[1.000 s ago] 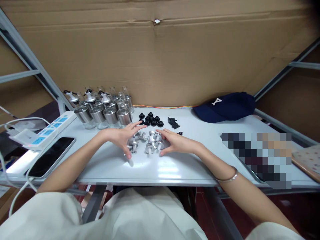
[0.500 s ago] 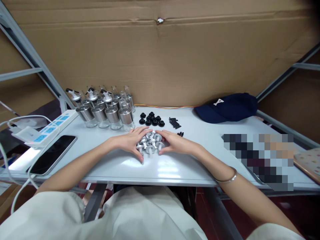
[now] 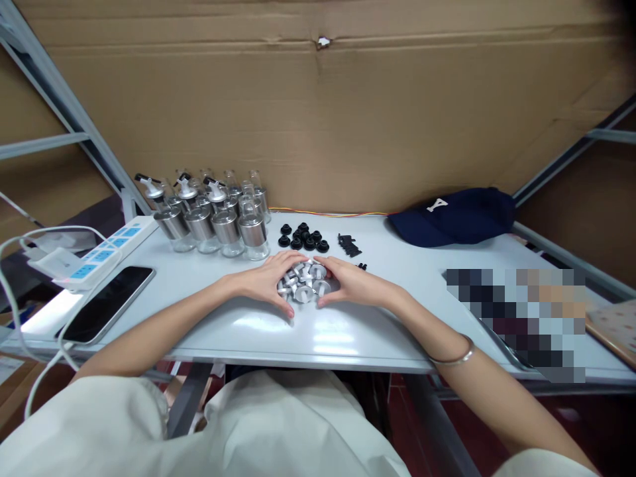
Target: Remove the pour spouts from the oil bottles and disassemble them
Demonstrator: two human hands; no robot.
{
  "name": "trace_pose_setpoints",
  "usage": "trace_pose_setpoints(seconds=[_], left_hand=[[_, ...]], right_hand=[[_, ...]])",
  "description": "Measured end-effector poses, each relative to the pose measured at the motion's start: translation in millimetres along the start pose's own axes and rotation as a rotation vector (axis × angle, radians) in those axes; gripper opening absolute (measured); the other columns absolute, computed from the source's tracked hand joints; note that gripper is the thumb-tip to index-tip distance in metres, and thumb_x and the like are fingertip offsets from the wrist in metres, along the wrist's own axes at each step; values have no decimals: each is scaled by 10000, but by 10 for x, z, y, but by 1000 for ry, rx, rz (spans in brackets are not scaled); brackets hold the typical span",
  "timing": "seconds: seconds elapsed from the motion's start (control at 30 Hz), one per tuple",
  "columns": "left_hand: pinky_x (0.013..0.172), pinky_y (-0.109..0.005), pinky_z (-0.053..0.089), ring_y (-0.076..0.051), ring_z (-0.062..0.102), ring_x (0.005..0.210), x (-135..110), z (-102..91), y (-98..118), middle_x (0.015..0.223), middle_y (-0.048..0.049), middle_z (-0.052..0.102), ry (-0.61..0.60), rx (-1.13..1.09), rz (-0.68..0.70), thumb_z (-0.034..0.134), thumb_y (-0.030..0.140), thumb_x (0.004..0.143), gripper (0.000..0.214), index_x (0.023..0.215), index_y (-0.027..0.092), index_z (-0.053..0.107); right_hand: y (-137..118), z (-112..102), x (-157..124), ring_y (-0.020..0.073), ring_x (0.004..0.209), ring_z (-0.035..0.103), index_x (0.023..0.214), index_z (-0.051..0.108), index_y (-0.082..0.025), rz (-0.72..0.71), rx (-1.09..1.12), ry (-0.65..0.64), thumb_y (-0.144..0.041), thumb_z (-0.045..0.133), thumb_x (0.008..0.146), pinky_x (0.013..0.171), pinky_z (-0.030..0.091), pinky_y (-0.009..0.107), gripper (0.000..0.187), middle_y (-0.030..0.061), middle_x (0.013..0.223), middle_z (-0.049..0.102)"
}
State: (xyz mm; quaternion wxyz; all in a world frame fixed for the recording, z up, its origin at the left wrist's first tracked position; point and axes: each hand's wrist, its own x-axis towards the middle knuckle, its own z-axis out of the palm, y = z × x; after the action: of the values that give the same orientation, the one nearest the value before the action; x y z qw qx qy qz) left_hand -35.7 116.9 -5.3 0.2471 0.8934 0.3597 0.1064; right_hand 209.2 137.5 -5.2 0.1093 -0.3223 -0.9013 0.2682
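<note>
On the white table (image 3: pixel 209 331), a heap of silver-grey pourer caps (image 3: pixel 304 291) lies between my two hands. My left hand (image 3: pixel 268 279) curves around the heap's left side, fingers and thumb apart. From the right, my right hand (image 3: pixel 350 283) cups the other side, its thumb and fingers also spread. Both hands rest against the heap, and neither grips a single piece. Just beyond them sit several black stoppers (image 3: pixel 303 237). Small flat black pieces (image 3: pixel 350 245) lie to their right, and a few tiny black parts (image 3: pixel 362 267) show beside my right hand.
Several glass bottles with steel sleeves (image 3: pixel 227 230) stand at the back left, some topped with pourers. A power strip (image 3: pixel 116 248) with white cables and a phone (image 3: pixel 109 305) lie on the left. A navy cap (image 3: pixel 457 215) sits at the back right, near a blurred-out screen (image 3: pixel 517 324).
My left hand has moved slightly to the right, and the heap of pourer caps is drawn closer together. My right hand stays nearly in place.
</note>
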Motion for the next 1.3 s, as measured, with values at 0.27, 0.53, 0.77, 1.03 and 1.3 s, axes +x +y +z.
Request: trace_pose_setpoints(seconds=[0.27,0.53,0.77,1.03,1.3], left_hand=[[1121,-433,210,-280,238,1337,3,2,16,1392,-127,326,35,0,12,711,612,593,974,1370,212,279],[1112,-433,220,-276,268,1322,7,-1,8,1393,-132,330,47,5,1,665,624,643,934,1375,207,260],[1097,-393,260,-240,334,1284,-46,-132,57,1360,-111,388,264,67,40,441,566,838,612,1320,202,340],[974,-384,355,-233,378,1212,-164,-570,-403,1247,-94,354,1631,154,-156,545,399,794,434,1145,244,341],[861,-350,462,-174,585,930,-101,-536,-690,1073,-68,522,1481,-222,-137,579,417,797,438,1111,239,332]], right_hand=[[-20,-39,-10,218,843,497,1316,432,-176,4,-20,-26,-586,682,641,787,448,351,828,80,959,508],[-27,-54,-26,248,936,484,1413,287,-143,28,-18,-53,-581,708,609,846,433,386,1007,106,1030,493],[-72,-168,-72,217,878,489,1434,232,-190,46,5,36,-608,649,664,811,441,384,970,89,1028,471],[-4,-130,-22,178,792,468,1327,375,-226,-121,8,417,-454,510,855,730,442,334,542,68,943,477],[-873,-280,-214,160,796,548,1034,586,-235,-182,53,671,-238,387,928,733,465,313,225,50,896,580]])
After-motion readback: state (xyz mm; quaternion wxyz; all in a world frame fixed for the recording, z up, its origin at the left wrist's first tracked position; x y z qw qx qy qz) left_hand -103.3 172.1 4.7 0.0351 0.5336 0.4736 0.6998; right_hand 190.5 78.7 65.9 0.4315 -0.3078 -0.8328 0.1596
